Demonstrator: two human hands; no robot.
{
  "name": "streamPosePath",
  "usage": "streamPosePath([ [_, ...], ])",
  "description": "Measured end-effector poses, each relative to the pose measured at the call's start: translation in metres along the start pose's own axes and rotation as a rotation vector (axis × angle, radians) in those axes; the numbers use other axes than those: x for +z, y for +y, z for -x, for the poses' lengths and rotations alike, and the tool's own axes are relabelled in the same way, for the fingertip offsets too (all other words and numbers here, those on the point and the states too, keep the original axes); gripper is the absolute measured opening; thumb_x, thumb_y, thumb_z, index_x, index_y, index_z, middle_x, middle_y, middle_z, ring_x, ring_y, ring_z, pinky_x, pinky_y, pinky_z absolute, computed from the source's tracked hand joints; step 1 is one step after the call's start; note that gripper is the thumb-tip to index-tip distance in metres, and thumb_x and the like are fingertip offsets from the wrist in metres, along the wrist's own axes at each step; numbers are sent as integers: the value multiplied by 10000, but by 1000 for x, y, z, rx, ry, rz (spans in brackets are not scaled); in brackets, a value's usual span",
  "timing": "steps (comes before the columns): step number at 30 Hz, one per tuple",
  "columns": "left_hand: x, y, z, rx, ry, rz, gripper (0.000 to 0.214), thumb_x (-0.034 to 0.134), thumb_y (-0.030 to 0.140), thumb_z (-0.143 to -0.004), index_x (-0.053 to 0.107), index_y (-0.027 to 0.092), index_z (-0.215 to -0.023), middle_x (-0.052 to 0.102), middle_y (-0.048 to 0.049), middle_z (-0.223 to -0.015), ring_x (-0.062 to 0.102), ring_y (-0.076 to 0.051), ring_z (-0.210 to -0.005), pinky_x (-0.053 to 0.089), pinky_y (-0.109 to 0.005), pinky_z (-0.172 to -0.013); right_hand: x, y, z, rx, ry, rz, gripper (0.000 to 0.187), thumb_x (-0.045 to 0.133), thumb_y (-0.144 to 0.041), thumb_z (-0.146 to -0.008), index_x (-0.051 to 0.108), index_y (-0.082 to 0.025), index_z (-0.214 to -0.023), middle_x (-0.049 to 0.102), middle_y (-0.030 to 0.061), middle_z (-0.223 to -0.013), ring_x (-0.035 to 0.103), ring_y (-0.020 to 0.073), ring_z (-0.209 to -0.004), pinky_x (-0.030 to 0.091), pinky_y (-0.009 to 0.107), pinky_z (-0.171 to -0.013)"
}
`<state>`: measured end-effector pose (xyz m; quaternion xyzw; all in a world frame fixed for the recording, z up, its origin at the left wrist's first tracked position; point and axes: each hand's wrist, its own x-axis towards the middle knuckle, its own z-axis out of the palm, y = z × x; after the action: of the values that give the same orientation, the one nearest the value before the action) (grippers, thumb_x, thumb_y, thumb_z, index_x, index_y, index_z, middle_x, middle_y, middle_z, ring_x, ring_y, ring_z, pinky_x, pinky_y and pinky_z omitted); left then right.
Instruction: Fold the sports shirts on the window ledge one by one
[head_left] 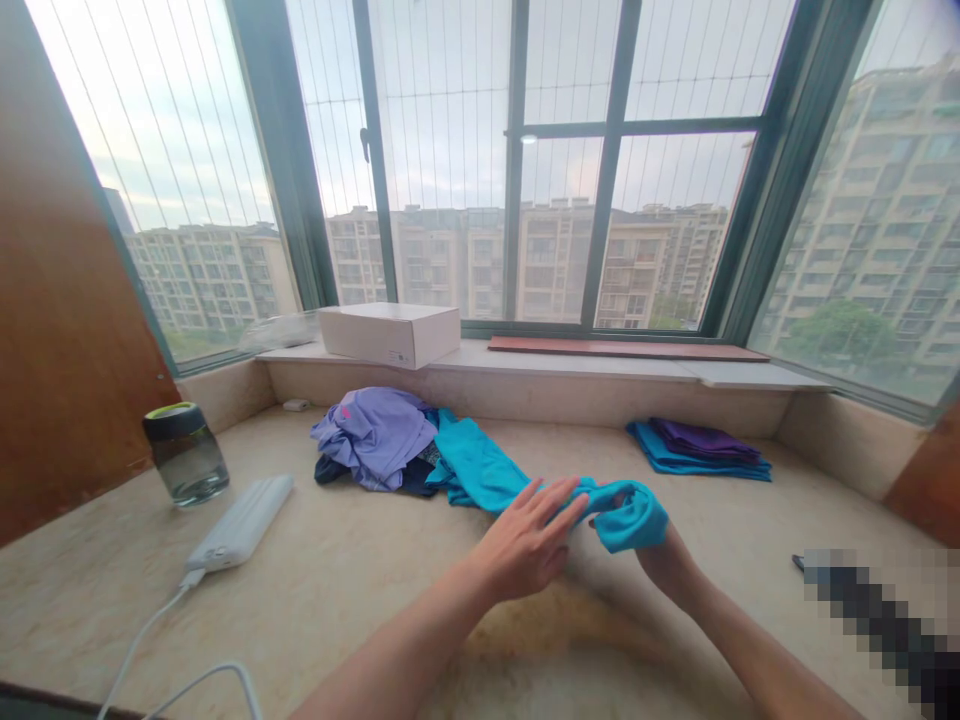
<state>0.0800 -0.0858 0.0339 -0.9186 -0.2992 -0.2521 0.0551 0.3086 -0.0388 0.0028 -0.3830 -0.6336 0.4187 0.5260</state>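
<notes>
A teal garment [480, 465] trails across the marble sill from a heap of clothes towards me. Its near end [634, 520] is bunched over my right hand [664, 560], whose fingers are hidden inside the cloth and closed on it. My left hand [529, 540] lies flat with fingers stretched out, fingertips touching the teal fabric just left of the bunched end.
A pile of lilac and dark clothes [375, 435] lies at the back left. Folded teal and purple garments [701, 450] sit at the back right. A glass jar [186, 455], a white power bank with cable [240, 520] and a white box [390, 333] stand on the left.
</notes>
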Motion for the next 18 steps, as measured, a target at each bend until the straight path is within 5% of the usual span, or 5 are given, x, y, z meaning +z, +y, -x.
streamPosePath([
  [5,14,-40,13,-436,3,-31,945,642,119,-755,189,149,-1584,315,-202,-1611,267,-341,-1501,245,-578,-1210,-12,-19,2,18,69,-377,450,582,-635,-887,755,-221,-851,776,94,-815,742,303,-784,602,482,-746],
  [10,10,-62,22,-616,-71,25,460,651,197,-826,621,203,-1284,609,-149,-1393,532,-349,-1321,382,-519,-1121,-24,-35,4,82,38,-655,430,575,-644,-896,760,-258,-927,792,67,-875,740,294,-939,581,484,-870],
  [14,-9,-62,13,-656,127,224,198,529,311,-944,699,218,-986,755,-64,-941,707,-270,-914,527,-374,-841,-47,-34,-6,54,227,-749,361,606,-619,-889,743,-285,-874,778,9,-786,747,236,-887,572,434,-921],
  [18,-16,-61,4,-694,373,657,368,596,480,-910,618,198,-1146,741,-48,-929,716,-220,-801,541,-295,-691,-73,-20,-21,8,398,-638,341,715,-530,-821,710,-297,-1070,768,9,-1063,703,223,-1077,542,405,-1002],
])
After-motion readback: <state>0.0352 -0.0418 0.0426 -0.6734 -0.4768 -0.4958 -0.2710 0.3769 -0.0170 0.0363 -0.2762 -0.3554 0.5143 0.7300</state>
